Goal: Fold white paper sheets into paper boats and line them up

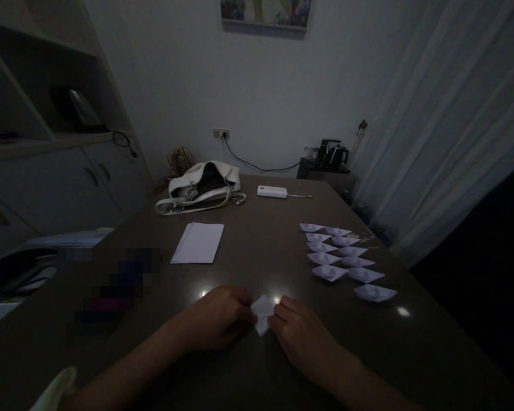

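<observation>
One folded paper (262,314) should feel almost weightless, crisp at its creases yet easy to crumple or tear, so I judge its side corners the best hold. It lies at the lower centre of the frame, between my left hand (220,317), which pinches its left corner, and my right hand (302,334), which pinches its right.

The folded paper (262,314) was small, white and diamond-shaped, one corner pointing nearward. It was pinched at its sides by the left hand (220,317) and right hand (303,337).
</observation>
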The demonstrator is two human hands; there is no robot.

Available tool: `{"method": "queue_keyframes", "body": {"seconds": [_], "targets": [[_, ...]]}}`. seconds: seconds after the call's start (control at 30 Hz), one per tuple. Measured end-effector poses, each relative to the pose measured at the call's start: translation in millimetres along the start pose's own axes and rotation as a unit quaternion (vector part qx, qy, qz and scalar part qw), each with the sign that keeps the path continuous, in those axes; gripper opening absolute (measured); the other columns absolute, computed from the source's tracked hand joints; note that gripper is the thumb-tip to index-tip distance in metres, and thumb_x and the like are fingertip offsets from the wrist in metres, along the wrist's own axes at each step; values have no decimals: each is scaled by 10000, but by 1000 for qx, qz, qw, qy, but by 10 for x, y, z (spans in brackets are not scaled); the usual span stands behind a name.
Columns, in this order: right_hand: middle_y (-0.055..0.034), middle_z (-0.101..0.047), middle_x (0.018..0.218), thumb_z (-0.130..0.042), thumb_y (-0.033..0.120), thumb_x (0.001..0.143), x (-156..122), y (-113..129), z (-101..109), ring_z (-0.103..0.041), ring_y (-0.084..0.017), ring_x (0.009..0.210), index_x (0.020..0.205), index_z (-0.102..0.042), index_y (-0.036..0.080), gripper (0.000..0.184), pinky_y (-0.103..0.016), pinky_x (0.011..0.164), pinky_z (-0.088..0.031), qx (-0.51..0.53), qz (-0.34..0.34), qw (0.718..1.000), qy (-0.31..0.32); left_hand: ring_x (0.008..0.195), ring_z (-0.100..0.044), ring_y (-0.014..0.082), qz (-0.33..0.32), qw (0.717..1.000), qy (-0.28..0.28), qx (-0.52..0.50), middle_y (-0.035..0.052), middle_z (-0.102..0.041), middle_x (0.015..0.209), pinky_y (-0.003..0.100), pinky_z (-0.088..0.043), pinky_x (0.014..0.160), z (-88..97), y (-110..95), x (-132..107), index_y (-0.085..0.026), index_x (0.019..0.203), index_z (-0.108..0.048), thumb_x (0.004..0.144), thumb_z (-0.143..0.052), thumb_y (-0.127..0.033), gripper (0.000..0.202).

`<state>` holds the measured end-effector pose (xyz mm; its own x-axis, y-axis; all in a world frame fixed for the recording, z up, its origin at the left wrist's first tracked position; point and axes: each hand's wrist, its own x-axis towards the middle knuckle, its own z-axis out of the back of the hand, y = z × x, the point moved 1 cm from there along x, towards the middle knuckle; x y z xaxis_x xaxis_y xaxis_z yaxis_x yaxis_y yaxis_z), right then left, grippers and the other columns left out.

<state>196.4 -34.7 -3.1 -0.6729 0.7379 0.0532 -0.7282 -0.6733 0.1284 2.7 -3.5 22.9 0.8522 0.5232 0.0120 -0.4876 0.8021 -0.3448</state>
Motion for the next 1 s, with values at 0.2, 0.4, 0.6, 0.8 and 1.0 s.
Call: {"method": "queue_keyframes", "body": {"seconds": [0.2, 0.4, 0.6, 0.8, 1.0], "targets": [[-141, -689, 998, -470, 6, 821, -45, 179, 106, -608, -264, 952, 1048, -666, 86, 310, -366, 864, -428, -18, -77, 992, 98, 798, -603, 193, 14, 1000, -3, 24, 14, -645, 851, 309, -386, 729, -7, -22, 4, -240, 916, -664, 774, -565, -107, 218], [-163, -685, 961, -446, -13, 775, -87, 183, 177, -626, -262, 931, 1090, -645, 94, 388, -335, 817, -442, 2, -105, 987, 122, 769, -596, 177, 71, 997, -38, -16, 19, -619, 822, 267, -380, 669, -181, 63, 59, -199, 824, -633, 862, -576, -280, 106], [-165, -681, 925, -460, 14, 773, -117, 147, 190, -638, -258, 868, 1096, -636, 106, 379, -320, 744, -445, 7, -107, 989, 97, 787, -574, 180, 153, 982, -55, -98, 26, -602, 880, 235, -382, 626, -339, 191, 125, -185, 867, -596, 804, -666, -330, 173], [-50, -670, 893, -532, 190, 857, -32, -128, 89, -616, -182, 841, 926, -659, 196, 145, -262, 723, -420, 146, -125, 980, -40, 835, -547, 208, 197, 970, -98, -107, 53, -580, 928, 270, -397, 688, -353, 196, 83, -170, 898, -577, 760, -690, -433, 318], [-29, -622, 892, -709, 273, 722, 32, -226, -50, -567, -165, 785, 891, -627, 174, 212, -245, 660, -396, 231, -164, 955, -87, 741, -527, 170, 197, 958, -99, -181, 14, -579, 821, 235, -360, 603, -360, 267, 101, -161, 832, -592, 675, -755, -438, 357]]}}
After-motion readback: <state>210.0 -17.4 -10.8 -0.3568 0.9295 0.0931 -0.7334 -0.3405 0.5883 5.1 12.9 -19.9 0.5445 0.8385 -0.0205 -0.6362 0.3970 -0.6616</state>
